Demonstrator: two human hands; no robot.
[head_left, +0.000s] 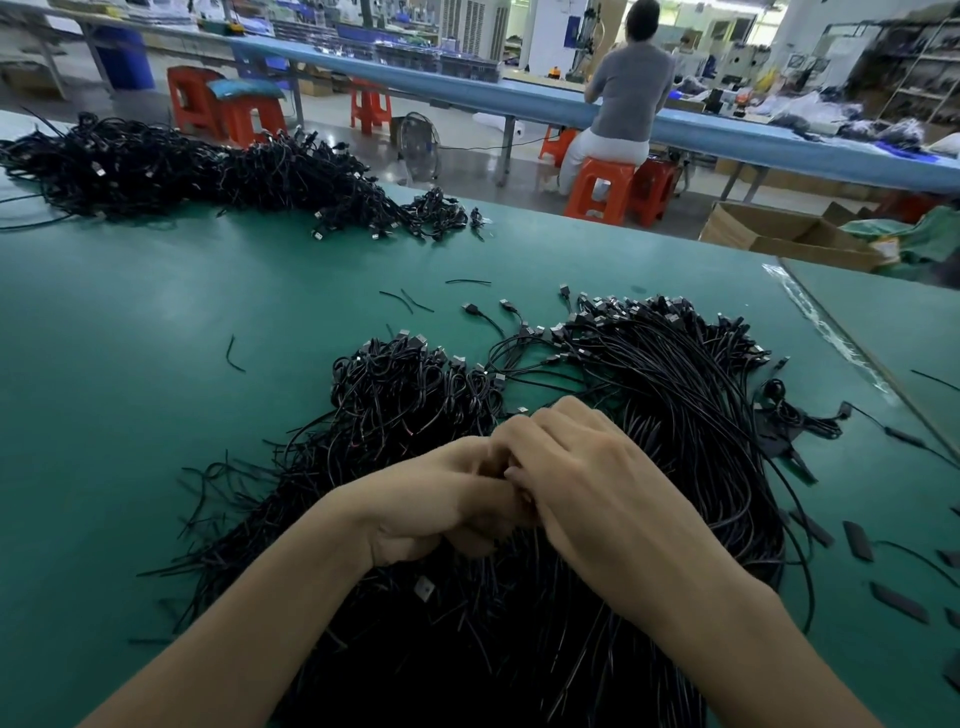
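Note:
A big heap of black USB cables (675, 395) lies on the green table (156, 364) in front of me, plugs pointing away. Beside it on the left is a smaller tangle of coiled cables (405, 384). Both my hands meet above the heap's near part. My left hand (441, 504) is curled into a loose fist. My right hand (582, 467) lies against it with its fingers bent over the left fingers. Between the two thumbs a bit of black cable shows; the rest of it is hidden inside the hands.
Another long pile of bundled cables (182, 166) lies at the table's far left. Short black ties (857, 540) are scattered at the right, loose wire bits (234, 353) on the mat. Beyond the table's far edge a person (623, 93) sits on an orange stool; cardboard boxes (779, 234) stand at the right.

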